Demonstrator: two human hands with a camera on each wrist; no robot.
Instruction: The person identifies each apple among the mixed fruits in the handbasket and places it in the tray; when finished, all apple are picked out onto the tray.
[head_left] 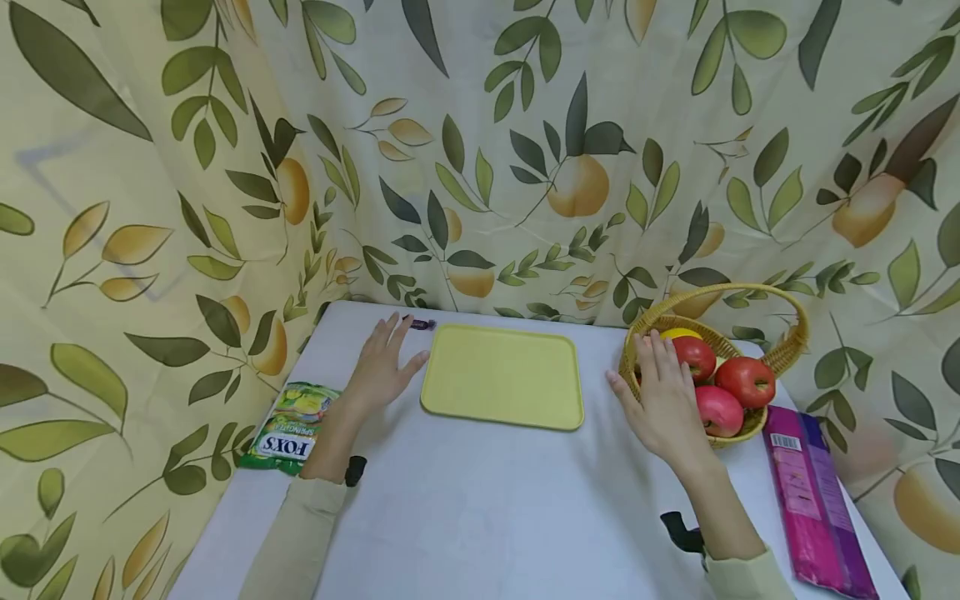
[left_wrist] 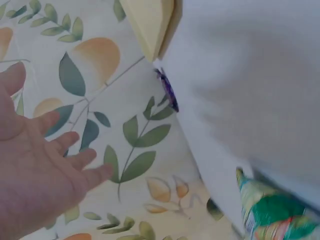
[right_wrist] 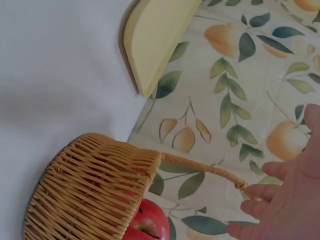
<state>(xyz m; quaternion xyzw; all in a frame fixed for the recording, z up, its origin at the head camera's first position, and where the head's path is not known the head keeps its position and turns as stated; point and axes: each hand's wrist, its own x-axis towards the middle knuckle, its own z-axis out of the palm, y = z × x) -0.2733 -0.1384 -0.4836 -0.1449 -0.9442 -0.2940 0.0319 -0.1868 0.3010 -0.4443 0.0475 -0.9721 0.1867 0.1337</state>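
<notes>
We have the yellow tray [head_left: 502, 377] as landmark, lying flat on the white table [head_left: 480, 517]. Left hand [head_left: 378, 371]: released, fingers extended, hanging just left of the tray; nearest thing is a small dark purple wrapped candy [head_left: 420, 324], just beside the tray's far left corner. Right hand [head_left: 663, 404]: also released, fingers straight, to the right of the tray, in front of the left side of the wicker basket [right_wrist: 90, 185]; whether it touches the rim from the head view, we can't tell, but right wrist view shows it apart from the basket wall.

Basket stands right of the tray, handle up. In it we see two red apples [head_left: 745, 382], a pinkish one [head_left: 718, 412] and a yellow fruit [head_left: 681, 333], partly hidden. Green FOX'S packet [head_left: 288, 421] lies left of the tray, left forearm crossing over its edge. Pink-and-purple packet [head_left: 817, 500] lies well right of the tray and nearer us. Leaf-and-fruit print curtain [head_left: 465, 167] hangs behind the tray.
</notes>
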